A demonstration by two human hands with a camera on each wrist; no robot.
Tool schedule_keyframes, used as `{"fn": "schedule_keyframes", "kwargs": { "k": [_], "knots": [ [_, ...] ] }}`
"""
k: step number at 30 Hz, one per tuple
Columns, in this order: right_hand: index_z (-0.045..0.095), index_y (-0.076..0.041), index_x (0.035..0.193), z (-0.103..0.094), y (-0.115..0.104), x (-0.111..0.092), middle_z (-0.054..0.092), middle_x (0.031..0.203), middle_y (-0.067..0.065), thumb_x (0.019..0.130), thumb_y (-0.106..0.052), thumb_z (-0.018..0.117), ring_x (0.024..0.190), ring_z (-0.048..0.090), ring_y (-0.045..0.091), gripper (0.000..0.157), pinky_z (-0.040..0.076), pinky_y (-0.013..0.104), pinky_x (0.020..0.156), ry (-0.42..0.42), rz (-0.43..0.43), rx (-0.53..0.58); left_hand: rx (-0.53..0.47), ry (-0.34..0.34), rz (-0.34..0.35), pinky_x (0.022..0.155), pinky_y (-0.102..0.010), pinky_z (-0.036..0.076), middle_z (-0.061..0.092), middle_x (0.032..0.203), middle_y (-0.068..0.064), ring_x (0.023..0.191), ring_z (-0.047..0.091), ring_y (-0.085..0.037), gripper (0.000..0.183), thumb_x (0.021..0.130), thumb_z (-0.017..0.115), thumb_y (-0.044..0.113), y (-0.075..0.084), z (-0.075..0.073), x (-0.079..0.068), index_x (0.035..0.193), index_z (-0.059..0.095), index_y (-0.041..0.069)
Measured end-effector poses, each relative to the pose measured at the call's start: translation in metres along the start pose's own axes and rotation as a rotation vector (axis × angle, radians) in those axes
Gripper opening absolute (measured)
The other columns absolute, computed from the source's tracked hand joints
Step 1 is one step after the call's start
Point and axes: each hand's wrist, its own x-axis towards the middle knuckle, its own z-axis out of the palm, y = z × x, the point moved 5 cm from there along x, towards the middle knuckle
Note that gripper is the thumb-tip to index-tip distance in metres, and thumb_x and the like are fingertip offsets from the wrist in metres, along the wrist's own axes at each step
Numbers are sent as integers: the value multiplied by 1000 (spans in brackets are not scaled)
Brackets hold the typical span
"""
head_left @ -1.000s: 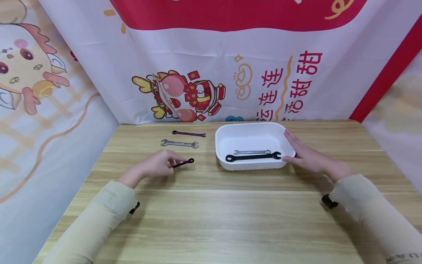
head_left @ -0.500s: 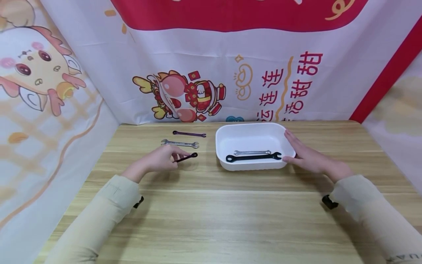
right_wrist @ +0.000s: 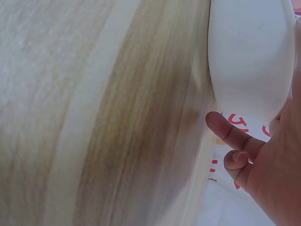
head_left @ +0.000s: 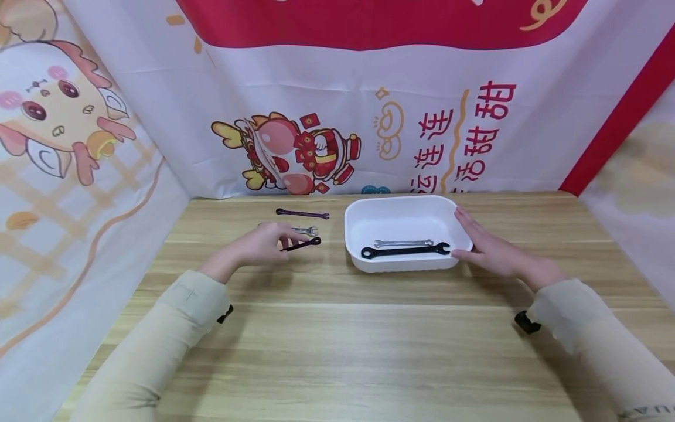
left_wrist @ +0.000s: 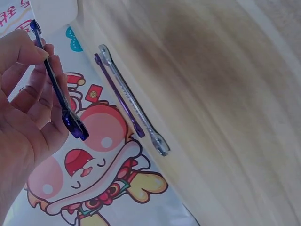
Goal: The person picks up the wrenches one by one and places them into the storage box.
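My left hand [head_left: 262,245] pinches a dark purple wrench [left_wrist: 57,84] between thumb and fingers, its ring end pointing right toward the bin. Just behind that hand lies a silver open-ended wrench [head_left: 307,231], partly hidden by it in the head view. Farther back on the table is a thin purple wrench [head_left: 302,214]. My right hand [head_left: 493,251] rests against the right end of a white bin [head_left: 401,266], thumb at the near corner and fingers straight along the side. Inside the bin lie a small silver wrench [head_left: 403,243] and a larger black wrench [head_left: 406,251].
The wooden table [head_left: 337,351] runs back to a white printed cloth [head_left: 316,76] hanging behind it. Another printed cloth [head_left: 79,223] hangs along the left side. The bin stands near the back edge, right of the loose wrenches.
My left hand has moved right and toward the back with the dark purple wrench, now covering part of the silver one. The right hand and bin have stayed put.
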Motion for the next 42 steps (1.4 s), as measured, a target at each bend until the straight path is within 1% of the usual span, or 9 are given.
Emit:
{"fn": "schedule_keyframes", "kwargs": {
  "k": [6,13,20,24,27,30,34,37,42],
  "knots": [
    [-5,-6,164,0,0,1,-15,169,11,103,-35,61,152,0,47,94,12,65,117,-3,-11,-8,-4,-4,19,79,-38,52,69,119,-7,94,60,-21,49,87,70,-2,7,-3,5,133,72,16],
    [-5,-7,164,0,1,1,-15,169,10,103,-36,61,152,1,47,94,12,66,117,1,-18,-9,14,-11,6,77,-37,52,68,117,-5,94,60,-21,48,89,70,1,8,-1,8,134,71,18],
    [-6,-7,164,0,2,0,-15,169,10,103,-36,60,152,0,47,94,12,65,118,4,-21,-1,-45,13,36,73,-36,50,68,116,-8,92,57,-23,50,86,69,-3,16,-11,9,134,70,12],
    [-6,-7,164,0,1,0,-15,169,11,103,-35,61,152,0,48,94,12,65,117,7,-21,2,-54,17,37,75,-36,51,67,113,-9,94,56,-24,50,87,69,-2,21,-15,13,135,69,12],
    [-6,-6,164,1,1,-1,-15,169,12,103,-35,61,152,0,48,94,12,65,117,9,-23,2,-50,17,36,74,-35,52,67,113,-9,94,57,-25,50,87,70,-2,23,-14,16,135,69,14],
    [-5,-6,164,1,0,-1,-15,169,12,104,-36,60,152,0,48,94,12,65,118,7,-23,2,-43,20,42,75,-34,52,68,116,-8,95,58,-24,51,88,70,-2,25,-12,20,135,69,15],
    [-5,-6,164,1,-2,-1,-15,169,12,103,-36,61,151,0,49,94,12,66,117,6,-22,8,-50,25,56,76,-34,53,64,136,-9,95,57,-24,52,88,68,-2,31,-11,24,137,68,17],
    [-6,-7,164,1,-2,-2,-15,169,11,103,-36,60,151,1,48,94,12,66,117,10,-16,6,-55,28,64,74,-35,53,60,143,-9,94,57,-25,52,88,68,-2,38,-12,28,137,68,17],
    [-6,-8,164,0,-1,-2,-15,169,10,103,-36,60,152,1,48,94,12,67,117,14,-12,9,-50,30,70,75,-34,53,65,126,-8,93,57,-24,50,88,70,-1,47,-12,36,135,70,17]
  ]
}}
